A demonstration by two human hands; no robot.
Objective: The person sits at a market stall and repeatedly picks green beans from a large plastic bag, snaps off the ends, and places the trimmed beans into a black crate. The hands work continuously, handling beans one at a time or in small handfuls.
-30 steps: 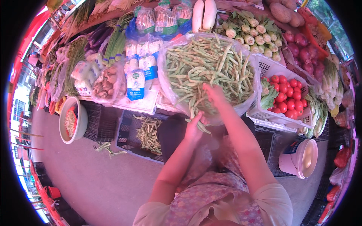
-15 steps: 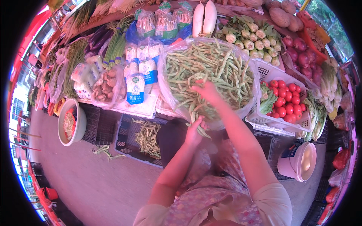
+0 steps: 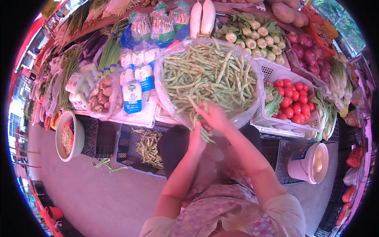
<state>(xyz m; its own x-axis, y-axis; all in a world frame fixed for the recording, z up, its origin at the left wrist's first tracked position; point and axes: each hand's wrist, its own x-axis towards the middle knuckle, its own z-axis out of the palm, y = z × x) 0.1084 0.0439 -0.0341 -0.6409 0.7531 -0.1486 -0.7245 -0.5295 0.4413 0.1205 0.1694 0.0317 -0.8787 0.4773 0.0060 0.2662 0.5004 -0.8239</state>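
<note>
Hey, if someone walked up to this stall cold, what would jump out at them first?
Most likely the big mound of green beans in a clear plastic bag at the centre, where the right hand and left hand grip a bunch of pods at its near edge. To the right, bright red tomatoes in a white slotted crate stand out; two long white radishes lie behind the beans.

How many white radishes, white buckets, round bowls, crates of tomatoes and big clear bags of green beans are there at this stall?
White radishes: 2
White bucket: 1
Round bowl: 1
Crate of tomatoes: 1
Clear bag of green beans: 1
Total: 6
</note>
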